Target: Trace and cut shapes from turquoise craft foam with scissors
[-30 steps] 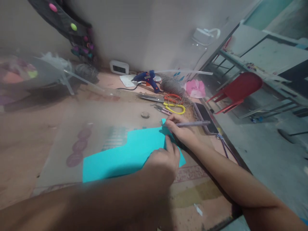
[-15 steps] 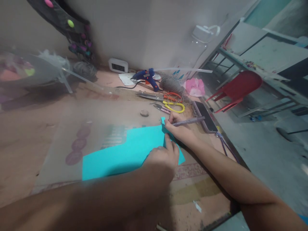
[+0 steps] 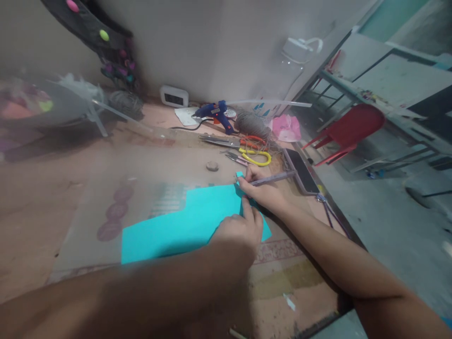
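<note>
A stepped sheet of turquoise paper (image 3: 205, 207) lies over the cardboard (image 3: 88, 221). My left hand (image 3: 238, 230) presses on its right part, forefinger stretched forward and the other fingers curled. Just beyond that fingertip, my right hand (image 3: 259, 186) is closed around a slim purple-grey pen (image 3: 273, 179), whose back end points right. The pen's tip is hidden by my fingers and cannot be made out. A narrow strip of the paper shows at the far edge, beside my right thumb.
Beyond my hands lie scissors (image 3: 256, 157), small snips (image 3: 236, 159), a round grey piece (image 3: 212, 165), and a phone (image 3: 302, 172). Farther back are a blue glue gun (image 3: 215, 113), grey yarn (image 3: 252, 123), a clock (image 3: 174, 96) and a bottle (image 3: 289, 70). A red chair (image 3: 356, 127) stands right.
My right hand and the pen have shifted very slightly, the pen's back end drawing a little to the left. My left hand and the paper stay in place.
</note>
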`<state>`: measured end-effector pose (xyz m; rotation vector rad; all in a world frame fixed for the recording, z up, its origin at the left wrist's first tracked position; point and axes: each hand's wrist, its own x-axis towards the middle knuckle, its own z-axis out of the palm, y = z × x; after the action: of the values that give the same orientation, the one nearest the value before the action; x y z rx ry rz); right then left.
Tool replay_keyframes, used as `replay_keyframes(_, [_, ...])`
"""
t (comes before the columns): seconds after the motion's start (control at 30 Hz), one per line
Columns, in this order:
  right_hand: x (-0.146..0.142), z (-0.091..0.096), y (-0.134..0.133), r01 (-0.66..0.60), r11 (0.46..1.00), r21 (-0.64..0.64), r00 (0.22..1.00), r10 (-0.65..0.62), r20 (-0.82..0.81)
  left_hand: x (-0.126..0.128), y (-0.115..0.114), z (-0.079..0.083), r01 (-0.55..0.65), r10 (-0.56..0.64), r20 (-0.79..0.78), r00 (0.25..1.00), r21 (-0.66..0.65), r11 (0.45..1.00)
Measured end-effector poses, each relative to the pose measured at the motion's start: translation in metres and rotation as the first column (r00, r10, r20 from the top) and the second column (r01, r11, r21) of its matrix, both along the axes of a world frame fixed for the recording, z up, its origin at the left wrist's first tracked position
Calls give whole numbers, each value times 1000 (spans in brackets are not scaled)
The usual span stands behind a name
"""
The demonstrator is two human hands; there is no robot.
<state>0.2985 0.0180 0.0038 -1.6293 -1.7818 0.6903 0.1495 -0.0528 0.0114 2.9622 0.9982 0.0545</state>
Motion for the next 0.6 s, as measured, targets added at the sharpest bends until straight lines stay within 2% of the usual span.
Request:
replay_keyframes(0.17, [1,-1,1,7,1000,18,1000,-7,2,-1,-2,-9,0,-6,54,999,106,994])
replay_keyframes(0.47, [3,0,-5,36,998,43,999,-36,-10,-1,-5,-14,-23,5,97,995,184,983])
replay_keyframes(0.6, [2,1,-4,26,999,47,1000,-26,-6,-1,-6,-16,19,-40,96,995,207,978])
